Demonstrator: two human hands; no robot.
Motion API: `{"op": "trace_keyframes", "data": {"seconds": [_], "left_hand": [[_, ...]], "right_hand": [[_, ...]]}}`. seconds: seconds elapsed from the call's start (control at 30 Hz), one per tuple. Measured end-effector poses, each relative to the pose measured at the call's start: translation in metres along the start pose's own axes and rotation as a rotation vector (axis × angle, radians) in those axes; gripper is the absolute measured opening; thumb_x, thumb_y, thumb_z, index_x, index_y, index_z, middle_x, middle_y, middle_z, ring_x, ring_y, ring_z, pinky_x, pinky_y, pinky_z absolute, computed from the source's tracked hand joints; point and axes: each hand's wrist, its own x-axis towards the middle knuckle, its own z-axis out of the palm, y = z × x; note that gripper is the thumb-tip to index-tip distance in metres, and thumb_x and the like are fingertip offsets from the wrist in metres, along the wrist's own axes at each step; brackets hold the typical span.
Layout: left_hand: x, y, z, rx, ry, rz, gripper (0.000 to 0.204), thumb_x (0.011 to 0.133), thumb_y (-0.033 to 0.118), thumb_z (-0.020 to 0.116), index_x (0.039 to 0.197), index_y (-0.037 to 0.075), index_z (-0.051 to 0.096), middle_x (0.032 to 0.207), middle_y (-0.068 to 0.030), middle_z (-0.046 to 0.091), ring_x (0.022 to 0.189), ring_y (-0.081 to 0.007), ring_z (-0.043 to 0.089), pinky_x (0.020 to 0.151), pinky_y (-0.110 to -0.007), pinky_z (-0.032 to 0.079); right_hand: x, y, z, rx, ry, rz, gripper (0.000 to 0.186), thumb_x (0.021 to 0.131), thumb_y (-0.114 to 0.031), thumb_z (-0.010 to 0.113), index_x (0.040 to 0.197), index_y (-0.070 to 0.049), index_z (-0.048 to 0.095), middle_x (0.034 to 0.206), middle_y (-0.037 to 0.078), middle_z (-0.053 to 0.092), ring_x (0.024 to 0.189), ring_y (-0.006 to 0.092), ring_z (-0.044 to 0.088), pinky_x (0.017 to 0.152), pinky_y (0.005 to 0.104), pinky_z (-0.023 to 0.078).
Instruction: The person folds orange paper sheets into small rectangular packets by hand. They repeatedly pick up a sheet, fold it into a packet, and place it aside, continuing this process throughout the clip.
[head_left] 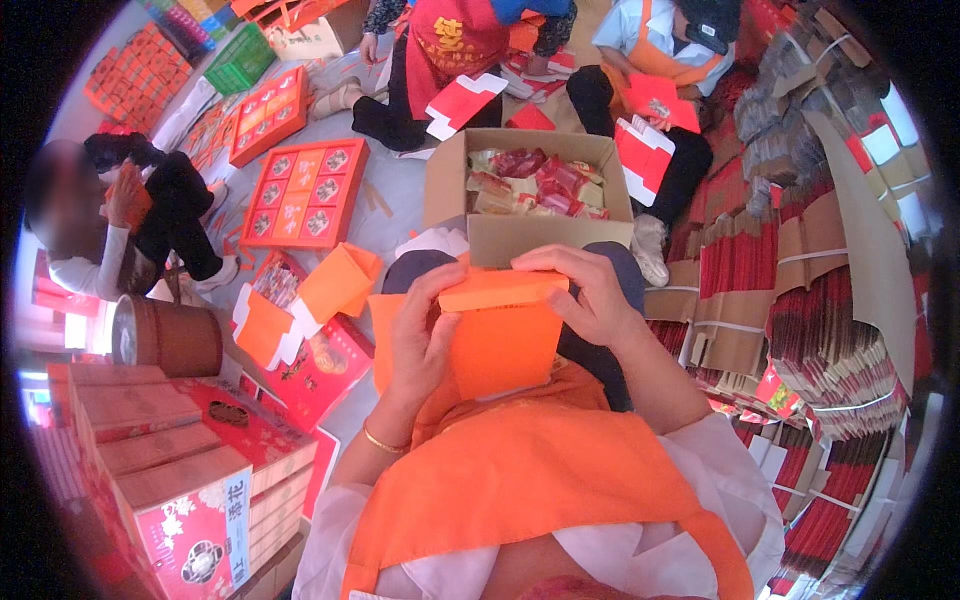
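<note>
An orange paper box [503, 350] is between my two hands, above my lap, with its lid flap [503, 290] folded over at the top. My left hand [425, 330] grips its left side, thumb on the front face. The fingers of my right hand [580, 285] lie over the top right edge, with the thumb at the flap's right end. Just beyond my knees stands an open cardboard carton [550, 242], part filled with red and cream wrapped packets [535, 180]. Whatever the box contains is hidden.
Left lie an orange box [340, 285], a part-folded carton blank [262, 330] and red gift boxes [305, 195]. Stacked boxes [190, 530] and a brown bucket [168, 335] stand nearer. Strapped cardboard bundles [740, 265] line the right. Co-workers [445, 50] sit ahead and left [85, 250].
</note>
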Motion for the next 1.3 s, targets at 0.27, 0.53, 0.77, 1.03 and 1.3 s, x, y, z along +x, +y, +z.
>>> {"op": "trace_keyframes", "data": {"seconds": [0.27,0.53,0.77,1.03,1.3], "left_hand": [[0.005,0.009,0.005,-0.060,0.007,-0.128,0.041,0.095,-0.001,0.045,0.136,-0.002,0.047,0.138,-0.0141,0.052,0.128,-0.0220,0.050,0.108,-0.033,0.038],[0.006,0.010,0.006,-0.119,0.005,-0.134,0.045,0.095,-0.002,0.045,0.140,-0.002,0.044,0.140,-0.0137,0.050,0.128,-0.0205,0.050,0.109,-0.032,0.037],[0.007,0.016,0.004,-0.024,-0.037,-0.132,0.046,0.095,0.000,0.047,0.140,-0.002,0.044,0.141,-0.0129,0.051,0.128,-0.0203,0.051,0.107,-0.032,0.039],[0.006,0.020,0.003,0.060,-0.048,-0.093,0.050,0.092,-0.002,0.051,0.141,-0.001,0.043,0.143,-0.0133,0.050,0.130,-0.0227,0.049,0.108,-0.032,0.038],[-0.007,0.012,0.018,-0.037,-0.051,-0.116,0.078,0.086,-0.005,0.059,0.153,0.001,0.018,0.159,-0.0129,0.021,0.143,-0.0246,0.031,0.116,-0.039,0.030]], "right_hand": [[0.019,-0.001,-0.010,0.113,-0.090,0.383,0.026,0.099,-0.018,0.051,0.110,-0.003,0.069,0.098,0.012,0.071,0.090,0.0192,0.068,0.077,0.0287,0.051],[0.023,-0.006,-0.012,-0.062,-0.112,0.066,0.030,0.087,-0.010,0.061,0.116,-0.008,0.070,0.103,0.011,0.069,0.087,0.0252,0.067,0.078,0.0316,0.053],[0.041,-0.022,-0.028,-0.328,-0.381,-0.022,0.043,0.083,-0.004,0.060,0.125,-0.015,0.066,0.107,0.012,0.066,0.093,0.0293,0.065,0.082,0.0352,0.053],[0.034,-0.011,-0.009,-0.230,-0.318,-0.102,0.056,0.080,0.003,0.055,0.133,-0.015,0.060,0.120,0.013,0.061,0.109,0.0314,0.058,0.096,0.0386,0.047],[0.029,-0.013,-0.004,-0.175,-0.295,-0.076,0.056,0.080,0.005,0.053,0.131,-0.014,0.061,0.119,0.012,0.064,0.106,0.0308,0.061,0.094,0.0401,0.049]]}}
